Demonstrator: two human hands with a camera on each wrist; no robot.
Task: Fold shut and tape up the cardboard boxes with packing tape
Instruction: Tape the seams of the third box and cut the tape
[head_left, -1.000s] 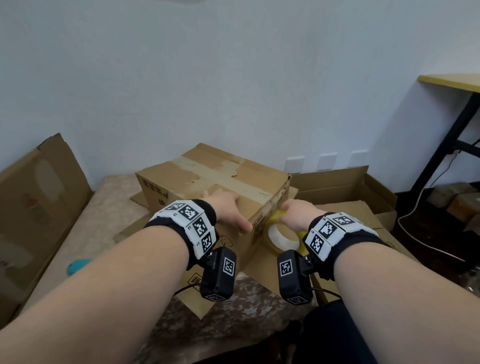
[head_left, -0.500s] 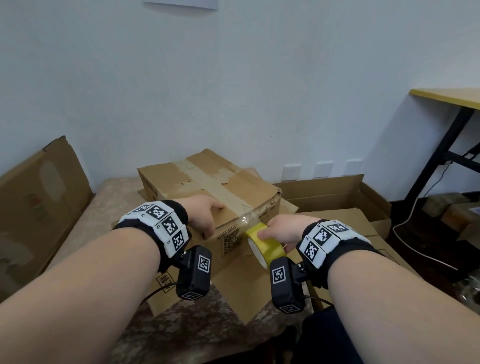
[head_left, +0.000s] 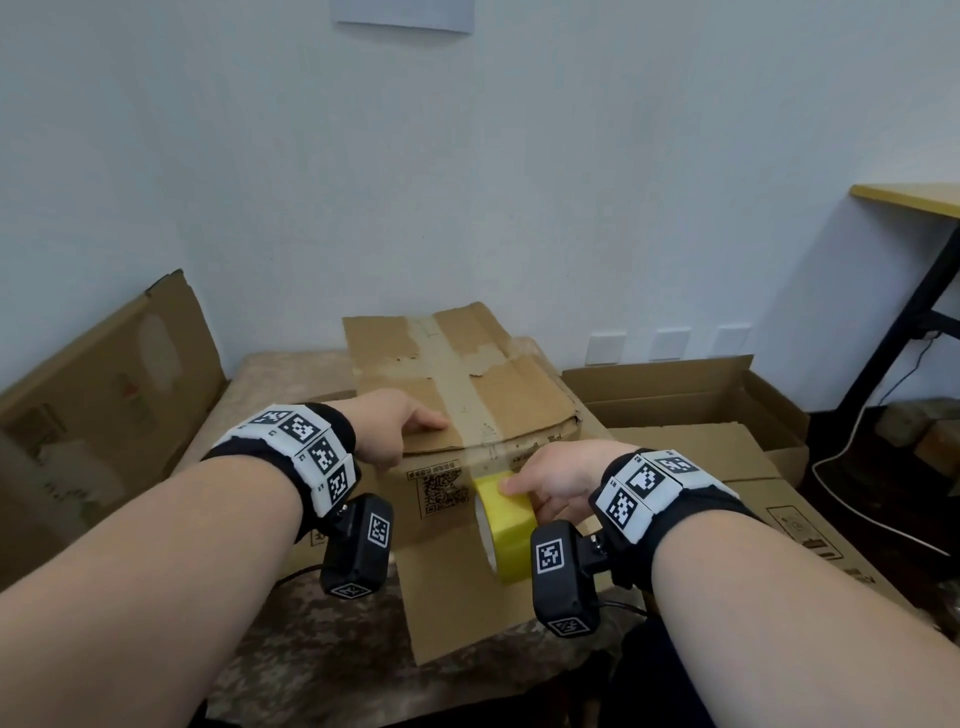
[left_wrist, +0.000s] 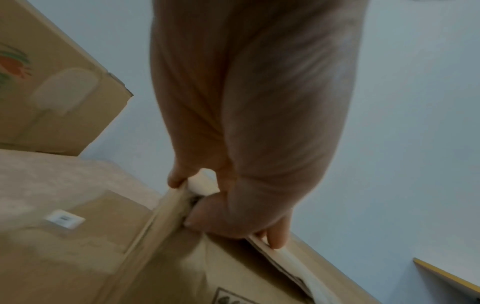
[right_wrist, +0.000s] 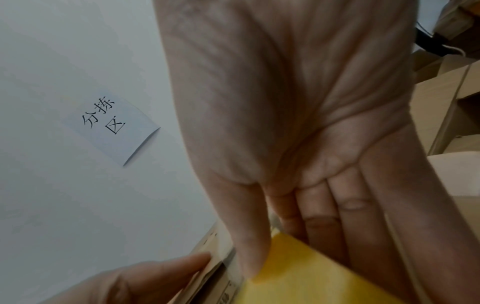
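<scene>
Pale, smooth wall is seen behind a table (head_left: 291, 644) covered in a mottled, speckled cloth. On it a closed cardboard box (head_left: 457, 384) is set, its worn, torn top flaps joined by a strip of old brown tape running away from the viewer along the box's long axis. The near top edge is held by the left hand (head_left: 395, 431): fingers are laid on the flap and the thumb is curled against the front face, as the left wrist view shows. A roll of yellow packing tape (head_left: 506, 525) is gripped by the right hand (head_left: 558, 480), thumb on its outer band and fingers wrapped behind, and is pressed against the box's front face beside a printed QR label (head_left: 439, 491); the roll's open core is turned to the left. A flattened cardboard sheet (head_left: 104, 384) is leaned at the left wall, an open box (head_left: 691, 395) is placed at the right, and 3 wall sockets (head_left: 670, 344) are partly hidden behind it.
</scene>
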